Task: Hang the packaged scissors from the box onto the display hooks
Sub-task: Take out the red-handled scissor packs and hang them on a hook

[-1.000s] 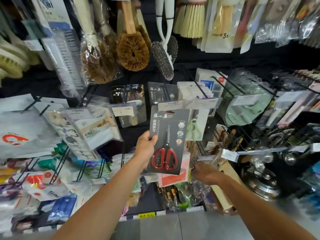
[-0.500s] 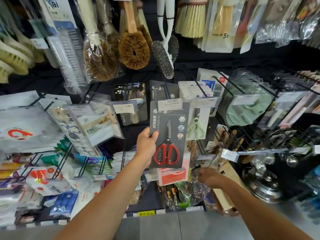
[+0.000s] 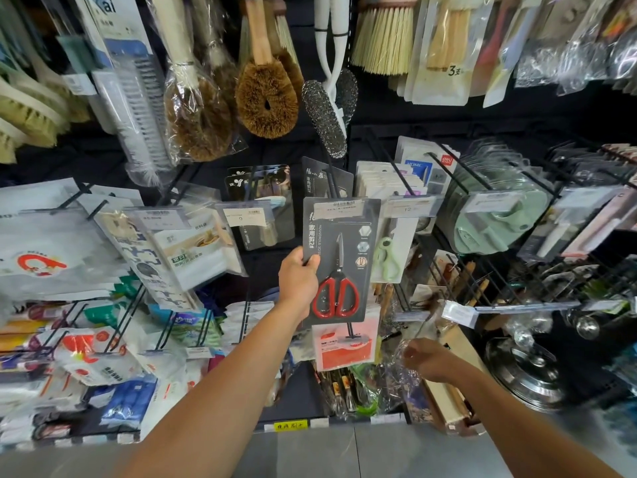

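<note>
My left hand (image 3: 298,281) grips the left edge of a packaged scissors (image 3: 348,243), a dark card with red-handled scissors. The card's top sits just behind the price tag (image 3: 339,208) at the tip of a black display hook (image 3: 331,182). Another dark scissors card (image 3: 319,177) hangs further back on that hook. My right hand (image 3: 425,360) is low at the right, over a cardboard box (image 3: 451,398) and beside crinkled clear plastic. Its fingers are curled and blurred, so I cannot tell if they hold anything.
Brushes (image 3: 267,101) hang on the row above. Neighbouring hooks carry a green peeler pack (image 3: 387,258) on the right and clear packets (image 3: 253,222) on the left. A red and pink pack (image 3: 344,346) hangs just below the scissors. Steel lids (image 3: 531,370) lie at the lower right.
My left hand has lifted the scissors pack upward until its top reaches the hook's price tag. My right hand has sunk slightly lower toward the box.
</note>
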